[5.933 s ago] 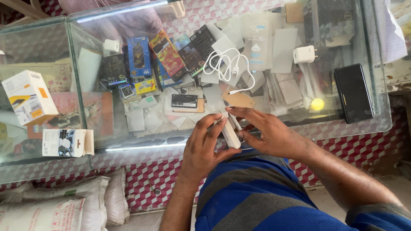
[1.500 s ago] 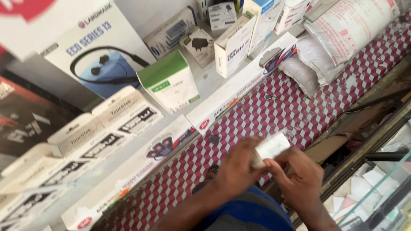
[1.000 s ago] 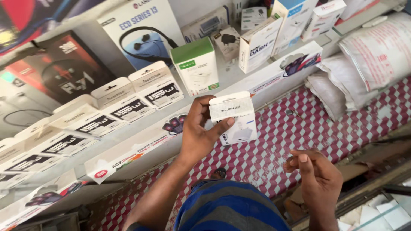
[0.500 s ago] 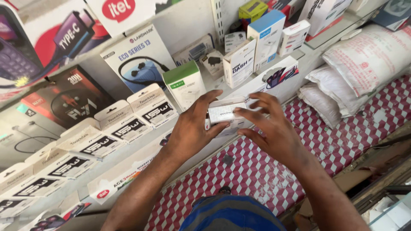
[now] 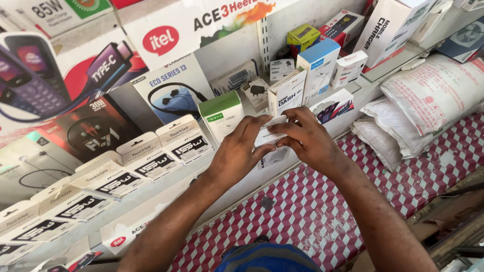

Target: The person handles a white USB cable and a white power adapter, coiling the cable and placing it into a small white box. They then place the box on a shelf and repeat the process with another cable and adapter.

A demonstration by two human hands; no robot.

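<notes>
Hands meet at a shop shelf point(image 5: 151, 199): left hand point(image 5: 237, 153) and right hand point(image 5: 305, 141) both have fingers clamped on a small white box point(image 5: 267, 137), held just in front of a green-and-white box point(image 5: 222, 116) and stacked white cartons point(image 5: 151, 161).

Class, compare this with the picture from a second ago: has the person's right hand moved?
Yes. The right hand has come up from low beside the red-and-white patterned wall to the shelf, joining the left hand on the small white box.
</notes>
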